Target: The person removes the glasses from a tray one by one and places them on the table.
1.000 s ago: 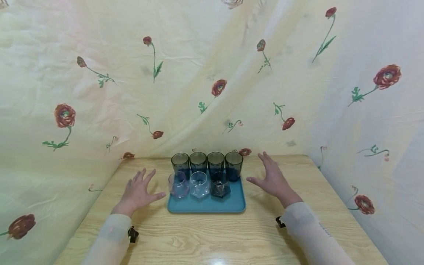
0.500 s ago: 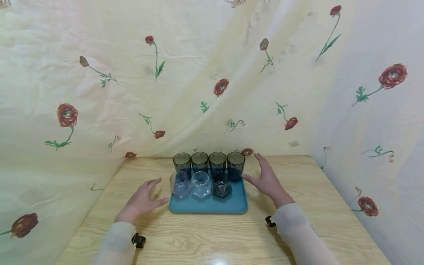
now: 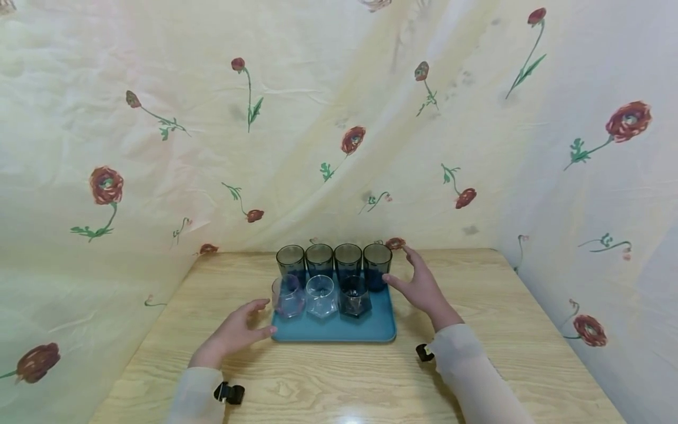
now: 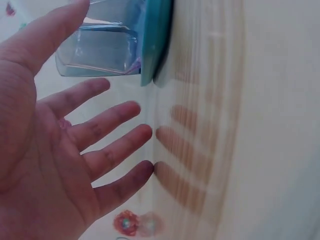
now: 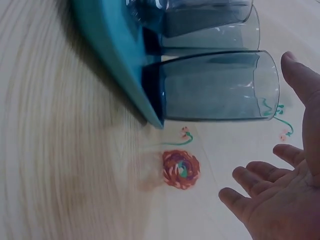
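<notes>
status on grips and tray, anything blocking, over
Left grip empty, beside blue tray. Right grip empty, beside rightmost tall glass. Four tall glasses on tray, three short glasses in front. Nothing seen between grips and tray.

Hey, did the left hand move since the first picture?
Yes. Against the blue tray in the head view, the left hand has moved right and down the picture, toward the tray's near left corner.

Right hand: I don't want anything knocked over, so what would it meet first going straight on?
The right hand would probably meet the rightmost tall glass first, with its thumb; in the head view they overlap, so the depth between them is unclear.
</notes>
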The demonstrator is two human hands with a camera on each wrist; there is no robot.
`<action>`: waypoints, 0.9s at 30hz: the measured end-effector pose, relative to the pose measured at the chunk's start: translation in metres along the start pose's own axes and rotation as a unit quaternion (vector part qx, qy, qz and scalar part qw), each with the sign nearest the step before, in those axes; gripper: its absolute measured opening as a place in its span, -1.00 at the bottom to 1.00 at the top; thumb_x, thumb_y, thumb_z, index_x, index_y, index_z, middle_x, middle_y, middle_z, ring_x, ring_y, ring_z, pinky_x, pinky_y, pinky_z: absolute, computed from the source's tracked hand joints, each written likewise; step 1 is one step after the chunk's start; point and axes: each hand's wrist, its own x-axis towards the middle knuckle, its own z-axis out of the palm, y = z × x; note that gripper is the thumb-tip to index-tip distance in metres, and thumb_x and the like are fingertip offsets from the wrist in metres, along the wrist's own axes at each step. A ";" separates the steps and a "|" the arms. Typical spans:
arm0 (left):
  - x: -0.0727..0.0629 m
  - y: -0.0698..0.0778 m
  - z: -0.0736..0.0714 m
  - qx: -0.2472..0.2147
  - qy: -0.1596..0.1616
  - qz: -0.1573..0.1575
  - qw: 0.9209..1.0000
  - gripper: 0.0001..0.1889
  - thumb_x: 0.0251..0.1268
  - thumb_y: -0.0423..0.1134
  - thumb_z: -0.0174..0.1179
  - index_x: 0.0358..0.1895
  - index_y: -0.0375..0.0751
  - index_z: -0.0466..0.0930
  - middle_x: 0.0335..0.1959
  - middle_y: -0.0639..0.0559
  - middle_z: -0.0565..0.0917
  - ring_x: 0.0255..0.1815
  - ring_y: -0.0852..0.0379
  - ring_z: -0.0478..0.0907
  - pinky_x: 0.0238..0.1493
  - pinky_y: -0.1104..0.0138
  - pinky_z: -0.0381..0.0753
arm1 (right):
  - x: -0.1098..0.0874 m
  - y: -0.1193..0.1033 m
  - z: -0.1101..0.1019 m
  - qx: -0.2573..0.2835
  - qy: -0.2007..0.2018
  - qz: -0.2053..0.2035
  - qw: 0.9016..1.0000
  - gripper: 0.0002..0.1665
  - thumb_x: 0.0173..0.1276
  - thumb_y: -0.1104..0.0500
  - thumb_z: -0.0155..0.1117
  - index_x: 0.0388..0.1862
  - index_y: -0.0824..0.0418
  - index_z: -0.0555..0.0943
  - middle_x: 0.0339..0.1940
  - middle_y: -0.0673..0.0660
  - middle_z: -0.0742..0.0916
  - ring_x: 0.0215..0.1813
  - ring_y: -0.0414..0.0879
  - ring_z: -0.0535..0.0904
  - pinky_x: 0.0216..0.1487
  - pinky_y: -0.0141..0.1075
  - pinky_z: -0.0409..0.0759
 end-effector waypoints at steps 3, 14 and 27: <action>-0.001 -0.001 0.002 -0.022 -0.009 0.000 1.000 -0.14 0.28 0.08 0.50 0.57 -0.10 0.35 0.49 -0.20 0.46 0.51 -0.35 0.31 0.43 -0.33 0.26 | 0.002 -0.001 0.003 0.024 -0.010 0.009 1.000 0.25 0.38 -0.31 0.43 0.76 0.04 -0.06 0.70 0.33 0.16 0.67 0.31 0.07 0.50 0.36 0.18; -0.007 0.000 0.011 -0.032 0.005 0.002 0.999 -0.18 0.27 -0.01 0.53 0.53 -0.15 0.37 0.35 -0.13 0.59 0.49 -0.33 0.35 0.44 -0.35 0.23 | 0.014 -0.001 0.021 0.095 -0.021 0.017 0.995 0.27 0.40 -0.23 0.47 0.76 0.12 -0.11 0.73 0.29 0.10 0.67 0.30 0.07 0.57 0.22 0.16; -0.008 0.000 0.020 -0.025 0.029 0.011 0.999 -0.41 0.20 -0.13 0.58 0.28 -0.16 0.60 0.26 -0.05 0.65 0.44 -0.21 0.44 0.47 -0.21 0.29 | 0.022 0.009 0.036 0.117 -0.024 0.022 0.993 0.12 0.44 -0.09 0.47 0.74 0.09 0.01 0.68 0.31 0.22 0.64 0.33 0.14 0.53 0.24 0.24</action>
